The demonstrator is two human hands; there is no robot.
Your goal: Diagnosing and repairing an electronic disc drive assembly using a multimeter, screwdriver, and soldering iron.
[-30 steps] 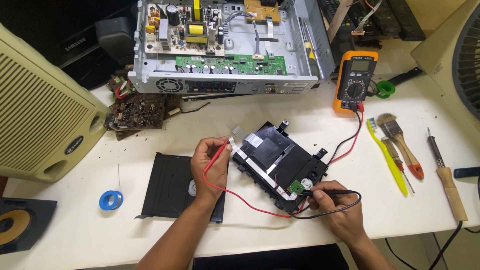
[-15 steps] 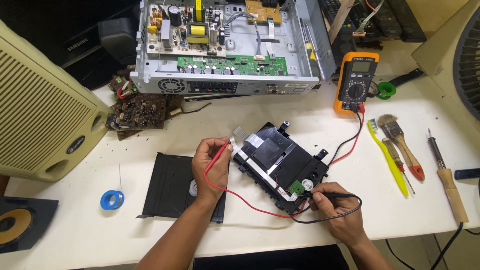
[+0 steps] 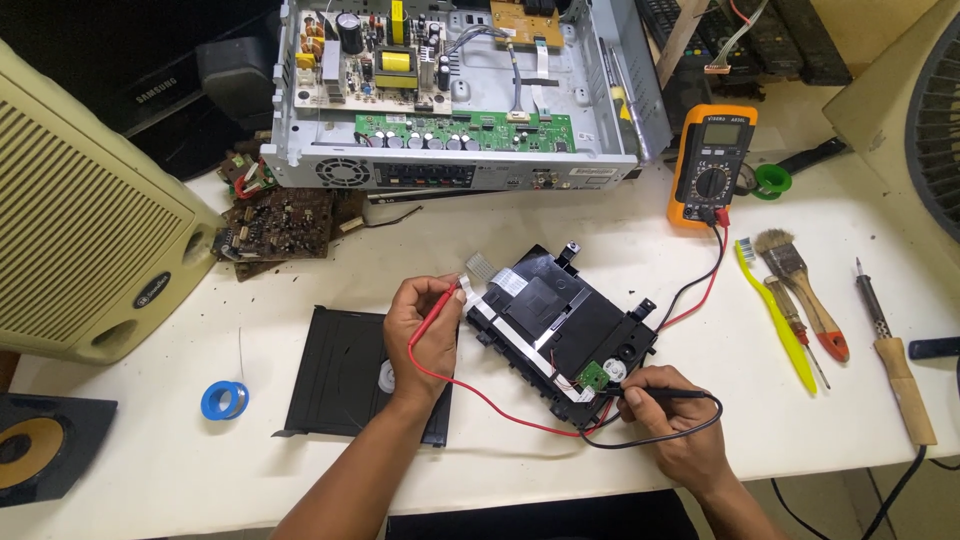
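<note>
While the black plastic disc-drive mechanism lies flat mid-table, the left hand pinches the red probe to its upper-left edge and the right hand presses the black probe beside the small green board, so both leads reach the orange multimeter standing behind.

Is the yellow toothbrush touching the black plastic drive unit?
Apart. The head view shows bare white table between the yellow toothbrush and the black plastic drive unit.
</note>
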